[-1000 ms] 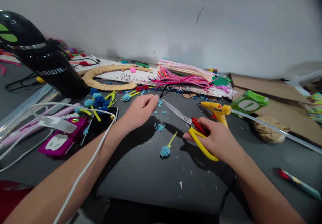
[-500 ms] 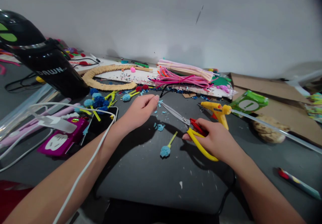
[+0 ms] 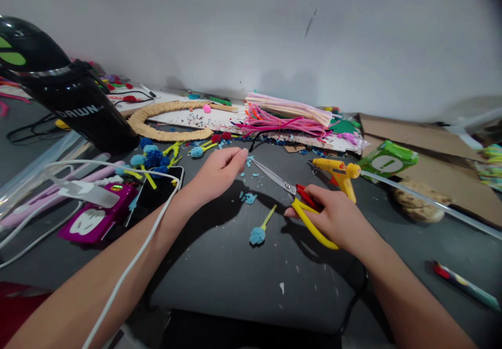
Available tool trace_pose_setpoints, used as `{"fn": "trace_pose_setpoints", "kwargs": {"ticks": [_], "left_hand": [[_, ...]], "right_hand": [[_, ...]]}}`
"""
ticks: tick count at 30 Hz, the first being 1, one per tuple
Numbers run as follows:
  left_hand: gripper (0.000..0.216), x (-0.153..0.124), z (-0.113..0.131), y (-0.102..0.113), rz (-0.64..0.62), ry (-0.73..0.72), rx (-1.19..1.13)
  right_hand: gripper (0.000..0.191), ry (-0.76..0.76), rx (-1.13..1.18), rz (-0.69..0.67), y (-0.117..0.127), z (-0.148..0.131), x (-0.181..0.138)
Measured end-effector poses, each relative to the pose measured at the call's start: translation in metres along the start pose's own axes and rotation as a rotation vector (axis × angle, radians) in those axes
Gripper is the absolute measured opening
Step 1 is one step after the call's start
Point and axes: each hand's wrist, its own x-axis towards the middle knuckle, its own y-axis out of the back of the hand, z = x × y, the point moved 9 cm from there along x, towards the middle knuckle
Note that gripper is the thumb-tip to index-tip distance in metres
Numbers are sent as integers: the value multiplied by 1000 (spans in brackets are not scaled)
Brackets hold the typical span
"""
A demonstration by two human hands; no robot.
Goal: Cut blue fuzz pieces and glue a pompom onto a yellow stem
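My right hand (image 3: 331, 215) grips a pair of scissors (image 3: 290, 188) with red and yellow handles. Their blades look nearly closed and point up and left, the tips beside the fingertips of my left hand (image 3: 223, 170). That hand is closed in a pinch above the table; what it pinches is too small or too hidden to make out. Small light blue clippings (image 3: 248, 198) lie below and between the hands. Nearer me lies a blue fluffy flower (image 3: 257, 235) on a yellow-green stem.
Left stand a black bottle (image 3: 90, 113), a purple power bank (image 3: 100, 218) with white cable, and blue flowers (image 3: 155, 158). Behind are a tan ring (image 3: 145, 121) and pink pipe cleaners (image 3: 286, 124). Right are a yellow glue gun (image 3: 339, 171), a green packet (image 3: 388, 158) and cardboard (image 3: 451, 176).
Almost nothing differs. The scissors' handles have come very slightly closer together in my right hand, and my left hand keeps its place.
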Motion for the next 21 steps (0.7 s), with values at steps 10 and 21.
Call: {"fn": "trace_pose_setpoints", "kwargs": {"ticks": [10,21], "left_hand": [[42,0,0,0,-3,7,-26],[33,1,-5,3,45,31,-198]], "right_hand": [[50,1,-12,4,2,-3,0],[48,-8,16,-11,3,-4,0]]}}
